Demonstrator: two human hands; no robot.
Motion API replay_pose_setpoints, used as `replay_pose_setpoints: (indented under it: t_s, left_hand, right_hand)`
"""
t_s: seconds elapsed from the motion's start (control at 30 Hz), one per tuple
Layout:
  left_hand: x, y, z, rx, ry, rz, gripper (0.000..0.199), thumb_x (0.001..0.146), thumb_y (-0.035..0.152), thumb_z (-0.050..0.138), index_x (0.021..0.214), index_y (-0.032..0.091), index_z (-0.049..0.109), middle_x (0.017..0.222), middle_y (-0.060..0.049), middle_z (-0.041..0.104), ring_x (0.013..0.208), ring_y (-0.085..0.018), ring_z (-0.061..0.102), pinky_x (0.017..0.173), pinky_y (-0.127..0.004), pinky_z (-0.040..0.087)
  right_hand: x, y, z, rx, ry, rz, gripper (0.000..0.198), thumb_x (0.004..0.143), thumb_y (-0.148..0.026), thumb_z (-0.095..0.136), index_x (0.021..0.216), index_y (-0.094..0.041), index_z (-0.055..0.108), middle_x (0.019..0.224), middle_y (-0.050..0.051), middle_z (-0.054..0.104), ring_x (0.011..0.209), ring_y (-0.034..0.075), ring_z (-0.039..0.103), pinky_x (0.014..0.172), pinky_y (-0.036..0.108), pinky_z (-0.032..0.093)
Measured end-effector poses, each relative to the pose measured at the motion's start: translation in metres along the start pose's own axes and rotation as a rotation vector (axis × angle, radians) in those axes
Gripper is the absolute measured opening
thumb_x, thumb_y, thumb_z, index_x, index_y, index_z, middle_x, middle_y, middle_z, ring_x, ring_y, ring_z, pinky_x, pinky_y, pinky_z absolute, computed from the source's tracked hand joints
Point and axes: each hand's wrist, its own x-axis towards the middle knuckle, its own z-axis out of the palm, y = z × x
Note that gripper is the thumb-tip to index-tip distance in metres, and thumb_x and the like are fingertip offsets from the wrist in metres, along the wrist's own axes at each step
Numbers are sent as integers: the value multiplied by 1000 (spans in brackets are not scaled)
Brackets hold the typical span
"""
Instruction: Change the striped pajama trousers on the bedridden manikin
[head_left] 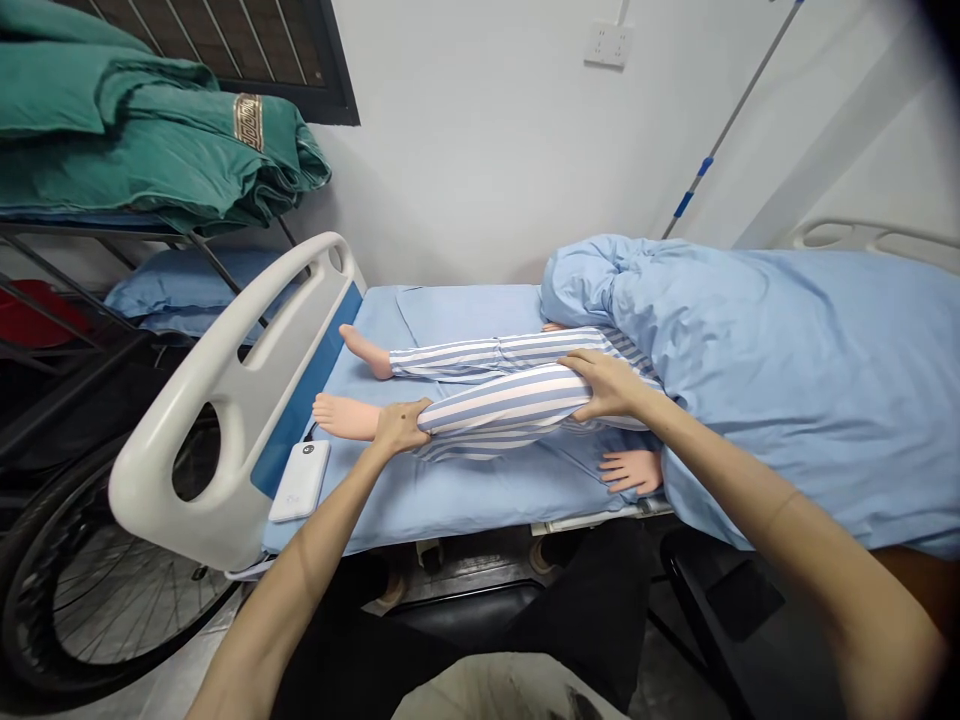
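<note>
Forearms nearest; left fingers clasp striped leg near ankle, right fingers grip its thigh; bare foot beyond left. Best supported evenly, lightly.

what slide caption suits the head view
Left hand near the bare foot and right hand higher up hold a manikin's striped trouser leg over a blue sheet.

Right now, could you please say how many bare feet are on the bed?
2: the far foot and, beside the left hand, the near foot, both by the footboard.
</note>
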Motion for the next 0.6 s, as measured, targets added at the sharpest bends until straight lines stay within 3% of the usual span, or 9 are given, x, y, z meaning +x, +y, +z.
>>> replay_pose_setpoints:
  t_s: [0.3, 0.6]
  left_hand:
    - [-3, -15, -21, 58, 41, 60, 36, 67, 26, 56, 103, 26, 62, 93, -2, 70, 85, -25, 62, 69, -30, 36]
    - [-15, -26, -43, 85, -18, -14, 31, 68, 23, 60, 98, 27, 61, 84, -4, 64, 90, -30, 59, 71, -35, 35]
  right_hand:
    - [3, -11, 7, -16, 17, -10, 88, 63, -49, 78, 139, -15, 49, 133, 17, 54, 119, 37, 53, 96, 42, 45]
    - [10, -26, 49, -112, 39, 39, 90, 63, -50, 77, 140, -13, 46, 137, 20, 53, 118, 37, 54, 93, 44, 44]
